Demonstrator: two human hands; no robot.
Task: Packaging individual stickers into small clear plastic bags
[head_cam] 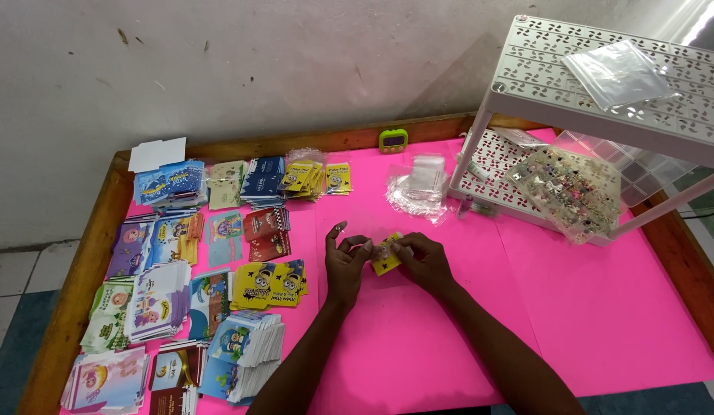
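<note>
Both hands, left hand and right hand, pinch one small yellow card over the pink counter, right of the card stacks.

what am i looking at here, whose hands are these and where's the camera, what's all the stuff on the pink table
There is no machine here: a person wears one camera on the head, looking down at their own bare hands. The left hand and right hand together hold a small yellow card over a pink table with a wooden rim. Stacks of colourful printed cards cover the left side. Further back lie clear plastic bags and a small green timer. At right stands a white perforated shelf rack holding a sheet of small trinkets.
</note>
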